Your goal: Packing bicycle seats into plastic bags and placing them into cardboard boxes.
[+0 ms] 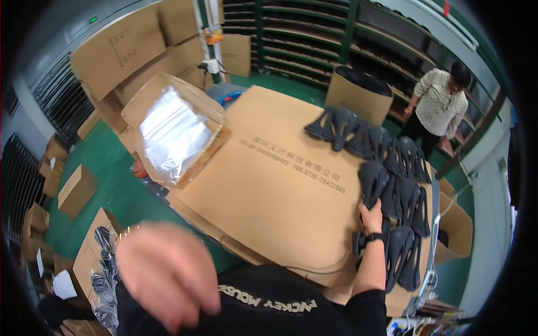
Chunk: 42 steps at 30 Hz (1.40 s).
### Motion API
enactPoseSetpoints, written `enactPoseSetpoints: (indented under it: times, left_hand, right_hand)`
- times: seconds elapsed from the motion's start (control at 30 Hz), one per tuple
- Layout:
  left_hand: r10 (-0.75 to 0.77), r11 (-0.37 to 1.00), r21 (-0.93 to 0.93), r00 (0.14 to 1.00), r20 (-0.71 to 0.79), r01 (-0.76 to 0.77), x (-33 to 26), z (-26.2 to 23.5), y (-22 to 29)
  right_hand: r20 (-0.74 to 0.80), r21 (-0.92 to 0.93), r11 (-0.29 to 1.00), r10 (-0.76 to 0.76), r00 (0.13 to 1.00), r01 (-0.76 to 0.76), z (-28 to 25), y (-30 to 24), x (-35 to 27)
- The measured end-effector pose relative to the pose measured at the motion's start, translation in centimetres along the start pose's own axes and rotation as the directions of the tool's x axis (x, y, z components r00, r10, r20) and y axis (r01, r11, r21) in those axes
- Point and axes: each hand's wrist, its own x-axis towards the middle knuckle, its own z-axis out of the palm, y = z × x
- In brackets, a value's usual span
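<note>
The right hand (371,218) grips a black saddle (372,179) by its narrow end, among other saddles (399,252) along the cardboard-covered counter's (269,207) right side; the blurred left hand's (168,271) openness I cannot tell.

One wide fisheye camera sits on the person's head, the left of a side-by-side pair, facing down and ahead past the black shirt (252,316). I see it centred on the cardboard-covered table (280,210), close below. The left hand (168,271) looms nearest the lens, the right hand (371,217) farther out; green floor (115,162) and bent-looking shelves (302,33) lie well beyond.
</note>
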Motion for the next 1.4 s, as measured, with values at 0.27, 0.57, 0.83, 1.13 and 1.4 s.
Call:
enactPoseSetpoints:
  times: [0.27,0.57,0.83,1.13,1.4]
  left_hand:
    - [-0.303,-0.082,0.287,0.25,-0.919,0.955,-22.2,-20.3,-10.4]
    - [-0.371,-0.517,0.377,0.196,-0.908,0.768,-28.0,-23.6,-21.2]
    - [-0.337,0.266,0.115,0.204,-0.919,0.957,-28.5,-29.1,-16.0]
    - [0.194,-0.391,0.251,0.346,-0.918,0.885,-25.6,-31.8,-11.9]
    - [-0.507,-0.249,0.342,0.179,-0.843,0.906,-29.0,-25.2,-22.6]
  right_hand:
    - [0.601,0.459,0.795,0.05,0.798,-0.395,-1.2,-9.8,-7.9]
    - [0.685,0.366,0.883,-0.042,0.727,-0.294,-1.2,-12.5,-12.7]
    - [0.645,0.411,0.866,-0.055,0.762,-0.285,0.4,-10.9,-13.4]
    - [0.617,0.382,0.888,-0.038,0.786,-0.256,1.2,-10.2,-13.5]
    - [0.65,0.398,0.816,0.071,0.756,-0.419,0.0,-15.2,-14.5]
